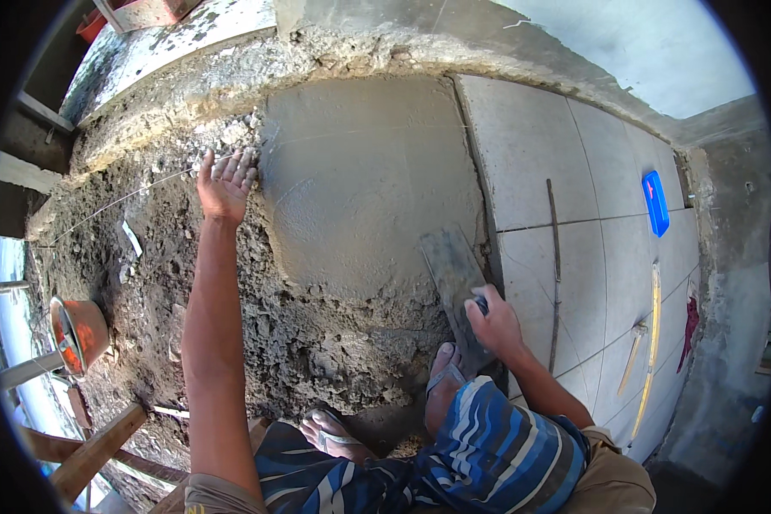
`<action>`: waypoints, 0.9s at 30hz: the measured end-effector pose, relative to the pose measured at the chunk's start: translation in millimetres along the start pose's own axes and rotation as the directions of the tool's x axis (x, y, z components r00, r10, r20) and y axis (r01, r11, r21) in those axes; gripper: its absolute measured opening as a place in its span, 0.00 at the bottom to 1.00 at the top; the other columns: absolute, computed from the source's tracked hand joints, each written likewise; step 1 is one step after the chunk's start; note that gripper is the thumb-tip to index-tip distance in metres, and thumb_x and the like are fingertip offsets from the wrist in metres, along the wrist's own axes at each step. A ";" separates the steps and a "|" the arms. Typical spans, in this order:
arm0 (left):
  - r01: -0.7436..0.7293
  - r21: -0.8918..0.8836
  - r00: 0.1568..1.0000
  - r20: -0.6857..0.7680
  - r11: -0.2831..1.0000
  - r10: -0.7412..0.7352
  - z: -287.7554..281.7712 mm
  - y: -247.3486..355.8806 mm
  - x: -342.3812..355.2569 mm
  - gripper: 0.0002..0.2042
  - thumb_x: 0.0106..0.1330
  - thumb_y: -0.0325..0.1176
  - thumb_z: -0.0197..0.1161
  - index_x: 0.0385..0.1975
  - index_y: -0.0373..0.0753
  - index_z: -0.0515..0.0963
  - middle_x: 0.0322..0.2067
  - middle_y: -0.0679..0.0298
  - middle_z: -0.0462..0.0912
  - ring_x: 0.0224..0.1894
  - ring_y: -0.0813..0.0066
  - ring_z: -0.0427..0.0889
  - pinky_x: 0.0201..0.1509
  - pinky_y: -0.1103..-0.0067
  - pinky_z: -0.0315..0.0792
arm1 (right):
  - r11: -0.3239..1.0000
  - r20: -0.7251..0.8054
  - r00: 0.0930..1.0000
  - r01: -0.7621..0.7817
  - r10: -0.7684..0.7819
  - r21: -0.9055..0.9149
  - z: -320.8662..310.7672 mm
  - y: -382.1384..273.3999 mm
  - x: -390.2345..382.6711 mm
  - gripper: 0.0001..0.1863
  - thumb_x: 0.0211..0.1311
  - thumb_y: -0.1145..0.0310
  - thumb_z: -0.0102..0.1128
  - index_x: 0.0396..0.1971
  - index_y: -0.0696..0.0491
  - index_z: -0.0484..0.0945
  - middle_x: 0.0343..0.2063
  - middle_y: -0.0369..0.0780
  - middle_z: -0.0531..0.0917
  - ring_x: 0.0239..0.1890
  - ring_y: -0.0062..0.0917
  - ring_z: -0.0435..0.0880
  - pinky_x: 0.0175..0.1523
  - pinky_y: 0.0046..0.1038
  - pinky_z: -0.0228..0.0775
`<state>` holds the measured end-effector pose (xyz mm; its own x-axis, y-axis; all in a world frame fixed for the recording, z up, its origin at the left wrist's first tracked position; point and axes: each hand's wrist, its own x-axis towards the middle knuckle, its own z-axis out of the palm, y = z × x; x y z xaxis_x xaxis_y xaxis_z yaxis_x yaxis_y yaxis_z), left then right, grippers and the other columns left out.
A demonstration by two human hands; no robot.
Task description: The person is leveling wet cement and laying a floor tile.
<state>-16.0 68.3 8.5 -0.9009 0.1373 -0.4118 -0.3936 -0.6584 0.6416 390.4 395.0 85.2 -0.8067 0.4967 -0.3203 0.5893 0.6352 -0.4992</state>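
Note:
My right hand (pixel 494 327) grips the handle of a long, flat plastering trowel (pixel 451 267). Its mortar-smeared blade lies at the near right edge of a smooth bed of wet grey mortar (pixel 364 180). Over the left edge of that bed, my left hand (pixel 226 184) is raised, mortar-stained, with its fingers stretched and apart. A thin string line (pixel 146 186) runs beside the left fingers and on across the mortar; whether they touch it I cannot tell. Laid pale floor tiles (pixel 531 146) border the mortar on the right, with a narrow gap between.
On the tiles lie a thin rod (pixel 555 265), a blue plastic tray (pixel 655 203), a hammer (pixel 632 358), a yellow measuring stick (pixel 651 343) and a dark red cloth (pixel 689 334). Rough soil surrounds my sandalled feet. An orange bucket (pixel 90 330) and wooden beams (pixel 98 450) stand left.

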 end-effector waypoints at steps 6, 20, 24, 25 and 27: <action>0.018 0.013 1.000 0.022 1.000 -0.018 -7.4 2.5 -5.2 0.46 0.66 0.55 0.62 0.72 0.29 0.49 0.69 0.48 0.63 0.69 0.53 0.67 0.73 0.61 0.60 | 0.996 -0.207 0.977 0.065 -0.050 0.066 8.8 -8.1 54.4 0.20 0.66 0.55 0.56 0.46 0.57 0.76 0.35 0.58 0.84 0.42 0.55 0.83 0.47 0.49 0.75; -0.005 0.103 0.997 -0.070 0.995 0.012 -24.7 8.1 2.0 0.45 0.65 0.55 0.63 0.72 0.30 0.51 0.67 0.50 0.67 0.67 0.54 0.69 0.72 0.60 0.63 | 0.956 0.391 0.881 0.292 -0.265 -0.011 32.7 -81.1 38.5 0.24 0.65 0.50 0.55 0.51 0.53 0.74 0.37 0.57 0.84 0.43 0.53 0.84 0.49 0.51 0.75; -0.027 0.122 0.996 -0.086 0.992 0.038 -21.6 7.4 8.0 0.47 0.65 0.55 0.63 0.73 0.30 0.47 0.70 0.47 0.61 0.70 0.53 0.66 0.73 0.60 0.60 | 0.987 0.095 0.983 0.149 -0.155 0.067 11.0 -59.0 59.7 0.23 0.65 0.52 0.56 0.50 0.55 0.75 0.37 0.56 0.84 0.42 0.54 0.84 0.49 0.48 0.75; -0.018 0.120 0.997 -0.079 0.993 0.027 -19.6 7.5 10.5 0.48 0.65 0.55 0.63 0.74 0.30 0.45 0.70 0.47 0.60 0.71 0.52 0.63 0.74 0.59 0.59 | 0.983 0.079 0.982 0.168 -0.174 0.078 5.3 -51.3 72.2 0.23 0.65 0.52 0.56 0.50 0.55 0.75 0.37 0.56 0.84 0.42 0.54 0.84 0.49 0.48 0.75; -0.006 0.045 0.999 -0.045 0.999 0.008 -17.7 7.6 15.4 0.47 0.67 0.54 0.60 0.75 0.34 0.40 0.72 0.44 0.55 0.74 0.49 0.56 0.76 0.56 0.55 | 0.974 -0.154 0.967 0.215 -0.203 0.067 -5.0 -34.4 95.0 0.22 0.66 0.53 0.57 0.47 0.57 0.76 0.38 0.56 0.84 0.43 0.53 0.83 0.49 0.47 0.75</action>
<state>-29.6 52.3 -4.4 -0.8947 0.0985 -0.4356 -0.3963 -0.6251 0.6725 293.7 423.3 76.0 -0.8929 0.4422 -0.0844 0.3975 0.6863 -0.6091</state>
